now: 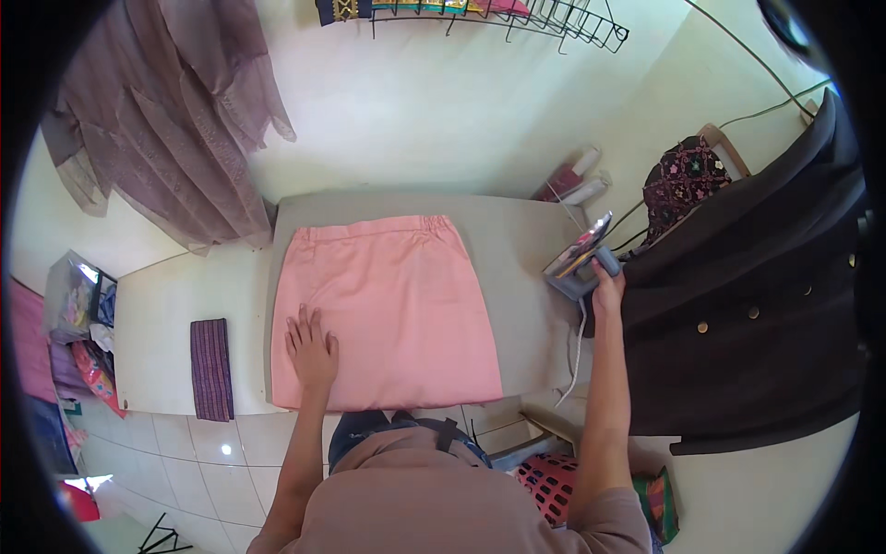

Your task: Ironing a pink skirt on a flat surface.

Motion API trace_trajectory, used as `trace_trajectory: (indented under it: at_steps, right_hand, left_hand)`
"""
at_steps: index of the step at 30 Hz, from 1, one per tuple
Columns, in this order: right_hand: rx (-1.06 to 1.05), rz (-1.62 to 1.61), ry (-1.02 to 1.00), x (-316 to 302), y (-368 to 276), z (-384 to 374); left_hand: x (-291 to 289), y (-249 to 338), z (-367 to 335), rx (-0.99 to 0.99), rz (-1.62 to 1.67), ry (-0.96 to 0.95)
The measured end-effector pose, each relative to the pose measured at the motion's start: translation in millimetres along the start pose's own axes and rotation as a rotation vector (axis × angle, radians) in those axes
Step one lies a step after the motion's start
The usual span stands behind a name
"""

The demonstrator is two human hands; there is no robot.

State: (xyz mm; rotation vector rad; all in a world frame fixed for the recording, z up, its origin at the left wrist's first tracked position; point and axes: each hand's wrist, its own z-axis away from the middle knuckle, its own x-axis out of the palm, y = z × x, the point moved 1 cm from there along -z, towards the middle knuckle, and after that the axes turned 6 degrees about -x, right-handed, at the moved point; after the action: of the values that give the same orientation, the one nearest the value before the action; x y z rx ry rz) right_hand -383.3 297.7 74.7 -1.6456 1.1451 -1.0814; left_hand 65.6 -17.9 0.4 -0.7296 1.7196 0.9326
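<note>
A pink skirt with a gathered elastic waistband lies spread on a grey padded board, its waist at the far side. My left hand rests flat on the skirt's left part, fingers apart. To the right of the skirt, my right hand is wrapped round the handle of a grey clothes iron. The iron is tilted up at the board's right end, away from the cloth. Its pale cord hangs down beside my forearm.
A folded dark striped cloth lies on the white table at left. A black garment with buttons hangs close on the right. Bottles stand behind the iron. A pink basket sits below; a wire rack is above.
</note>
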Motion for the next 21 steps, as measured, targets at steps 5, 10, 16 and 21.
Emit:
trace_trajectory:
  at_steps: [5,10,16,21]
  right_hand:
    - [0.077,-0.048,0.152,-31.1,34.5,15.2]
    - [0.057,0.054,0.133,-39.8,35.3,38.8]
    - [0.142,0.188,0.117,-46.3,21.4,46.0]
    - [0.245,0.378,-0.023,-52.4,17.8,79.0]
  left_hand:
    - [3.2,-20.9,-5.2,-0.109,0.09,0.065]
    - [-0.9,-32.9,-13.9,-0.216,0.089,0.076]
    - [-2.8,-28.8,-36.7,-0.231,0.012,-0.019]
    - [3.1,-38.0,-55.8,-0.237,0.141,-0.017]
